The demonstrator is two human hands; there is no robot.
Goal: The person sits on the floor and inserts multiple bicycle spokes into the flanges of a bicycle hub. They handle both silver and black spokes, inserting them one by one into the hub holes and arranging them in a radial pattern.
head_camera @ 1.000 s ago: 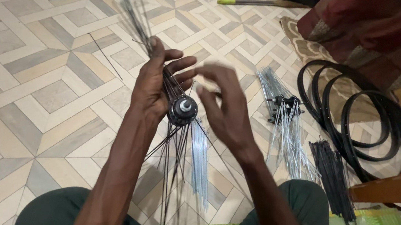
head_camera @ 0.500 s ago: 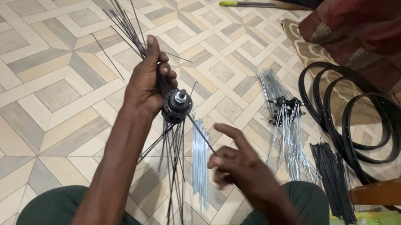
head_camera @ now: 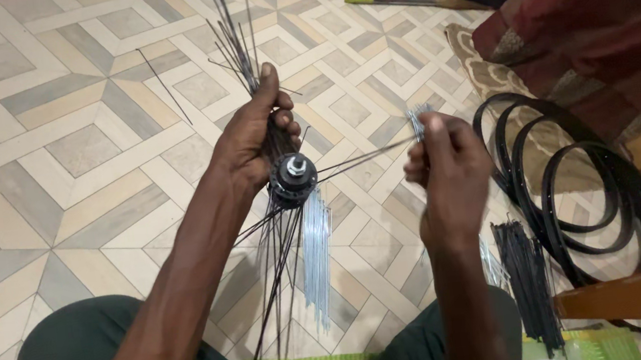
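Patterned floor tiles (head_camera: 52,154) in beige and grey spread under everything, with black wheel rims (head_camera: 579,191) lying at 3 o'clock and a bundle of black spokes (head_camera: 529,285) beside them at 5 o'clock. At centre, the left hand (head_camera: 251,135) is closed around a black wheel hub (head_camera: 292,179) whose thin spokes fan toward 12 and 6 o'clock. Just right of it, the right hand (head_camera: 448,165) pinches the end of a silver spoke (head_camera: 366,155) reaching to the hub.
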